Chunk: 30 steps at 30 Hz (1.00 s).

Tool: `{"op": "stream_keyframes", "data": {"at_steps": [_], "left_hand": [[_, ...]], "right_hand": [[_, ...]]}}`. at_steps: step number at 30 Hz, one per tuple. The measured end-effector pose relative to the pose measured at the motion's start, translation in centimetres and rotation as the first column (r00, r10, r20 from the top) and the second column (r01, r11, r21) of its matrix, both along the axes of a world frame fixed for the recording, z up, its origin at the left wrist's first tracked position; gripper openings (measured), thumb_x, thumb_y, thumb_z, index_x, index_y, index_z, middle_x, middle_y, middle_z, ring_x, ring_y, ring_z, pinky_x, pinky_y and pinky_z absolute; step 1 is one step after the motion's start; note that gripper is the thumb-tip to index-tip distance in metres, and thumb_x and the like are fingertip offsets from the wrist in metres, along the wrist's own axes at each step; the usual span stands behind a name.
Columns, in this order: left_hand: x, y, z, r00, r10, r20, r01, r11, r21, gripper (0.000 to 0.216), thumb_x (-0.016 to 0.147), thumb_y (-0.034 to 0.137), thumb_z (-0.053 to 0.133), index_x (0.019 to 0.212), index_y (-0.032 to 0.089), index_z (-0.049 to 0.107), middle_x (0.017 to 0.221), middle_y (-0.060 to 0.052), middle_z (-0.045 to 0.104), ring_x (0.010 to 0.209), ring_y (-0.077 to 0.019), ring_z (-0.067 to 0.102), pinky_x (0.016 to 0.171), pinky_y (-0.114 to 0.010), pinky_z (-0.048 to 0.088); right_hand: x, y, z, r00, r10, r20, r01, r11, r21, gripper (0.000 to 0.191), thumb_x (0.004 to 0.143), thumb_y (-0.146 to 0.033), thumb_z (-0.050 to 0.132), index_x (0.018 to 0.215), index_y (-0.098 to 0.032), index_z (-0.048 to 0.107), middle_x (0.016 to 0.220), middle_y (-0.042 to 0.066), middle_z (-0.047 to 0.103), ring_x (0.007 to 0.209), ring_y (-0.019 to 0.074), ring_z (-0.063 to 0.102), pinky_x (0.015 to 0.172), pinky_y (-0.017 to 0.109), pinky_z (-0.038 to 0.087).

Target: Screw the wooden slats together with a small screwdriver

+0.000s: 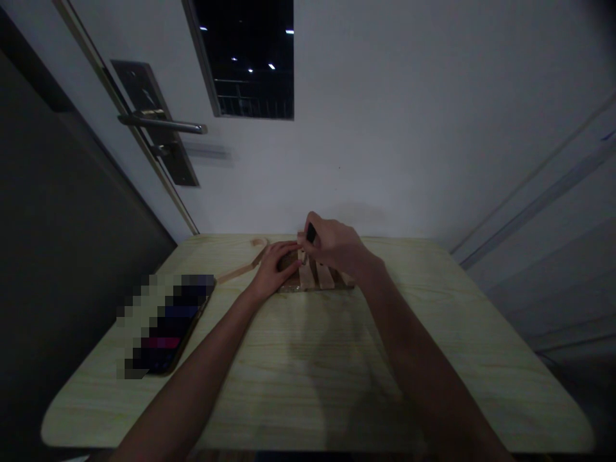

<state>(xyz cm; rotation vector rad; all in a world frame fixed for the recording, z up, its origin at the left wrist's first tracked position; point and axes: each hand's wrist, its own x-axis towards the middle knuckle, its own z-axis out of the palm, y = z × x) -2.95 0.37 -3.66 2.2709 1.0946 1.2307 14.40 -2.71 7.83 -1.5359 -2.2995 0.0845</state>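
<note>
At the far side of the table, a flat brown board (289,287) carries pale wooden strips (325,277) laid side by side. My left hand (272,266) lies across the board's left end, fingers stretched out and thumb apart, touching its surface. Above the strips, my right hand (334,242) is closed round a small tool with a black end (311,233). The tool points down towards the leftmost strip (306,277); its exact kind cannot be made out. My right hand hides part of the board and the upper strips.
A pale strip with a curled end (235,274) lies left of my left hand. Nearer, a phone (176,327) rests on the table's left side, partly pixelated. The light wood table (289,385) meets a white door (385,128) with a metal handle (168,124).
</note>
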Motion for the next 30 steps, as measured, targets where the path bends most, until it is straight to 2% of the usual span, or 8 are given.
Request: {"op": "stream_keyframes", "data": {"at_steps": [3,7,15,18,23,30], "left_hand": [[0.0,-0.01,0.09,1.0,-0.008,-0.001,0.008,1.0,-0.016,0.03,0.083,0.034,0.059,0.112,0.024,0.062,0.118,-0.007,0.061,0.112,-0.0237,0.052,0.101,-0.045,0.037],[-0.03,-0.08,0.12,1.0,-0.014,0.001,0.014,1.0,-0.013,0.031,0.083,0.035,0.059,0.113,0.023,0.061,0.118,-0.007,0.061,0.112,-0.0238,0.052,0.101,-0.045,0.038],[-0.04,-0.03,-0.16,1.0,0.009,-0.002,-0.009,1.0,0.0,0.031,0.083,0.035,0.059,0.112,0.023,0.061,0.117,-0.007,0.061,0.111,-0.023,0.052,0.1,-0.044,0.039],[-0.05,0.0,-0.17,1.0,0.019,-0.007,-0.019,1.0,-0.002,0.031,0.083,0.035,0.059,0.112,0.024,0.06,0.118,-0.006,0.061,0.112,-0.0231,0.052,0.1,-0.044,0.039],[-0.05,0.0,-0.21,1.0,0.012,0.005,-0.012,1.0,-0.002,0.032,0.083,0.037,0.058,0.112,0.023,0.061,0.118,-0.007,0.061,0.112,-0.0231,0.052,0.1,-0.044,0.039],[-0.04,0.01,-0.04,1.0,-0.006,0.012,0.006,1.0,-0.01,0.032,0.083,0.036,0.059,0.113,0.024,0.061,0.118,-0.007,0.061,0.112,-0.024,0.052,0.1,-0.045,0.039]], "right_hand": [[0.27,-0.23,0.26,0.998,0.055,-0.026,-0.056,0.996,-0.074,0.029,0.079,-0.025,0.05,0.107,-0.018,0.048,0.083,0.005,0.064,0.065,0.0131,0.052,0.057,0.025,0.03],[0.53,0.15,0.12,0.993,0.101,-0.055,-0.106,0.99,-0.093,0.025,0.08,-0.026,0.049,0.104,-0.019,0.048,0.083,0.005,0.063,0.066,0.0127,0.052,0.058,0.025,0.03],[0.26,0.69,-0.02,0.997,0.076,-0.022,-0.077,0.996,-0.034,0.024,0.079,-0.043,0.053,0.088,-0.021,0.054,0.078,0.002,0.062,0.068,0.0136,0.051,0.055,0.024,0.026],[0.04,0.49,0.04,0.998,0.063,-0.029,-0.064,0.997,-0.038,0.022,0.079,-0.041,0.053,0.088,-0.022,0.054,0.078,0.001,0.062,0.07,0.0138,0.052,0.056,0.024,0.026],[-0.12,0.36,-0.06,0.997,0.062,-0.038,-0.063,0.997,-0.034,0.026,0.081,-0.035,0.054,0.104,-0.025,0.05,0.08,0.0,0.063,0.068,0.0126,0.052,0.056,0.024,0.027],[0.14,-0.07,0.23,0.999,-0.019,0.043,0.019,1.0,0.007,0.022,0.084,-0.035,0.047,0.1,-0.022,0.054,0.083,0.004,0.066,0.07,0.0146,0.054,0.057,0.025,0.028]]}}
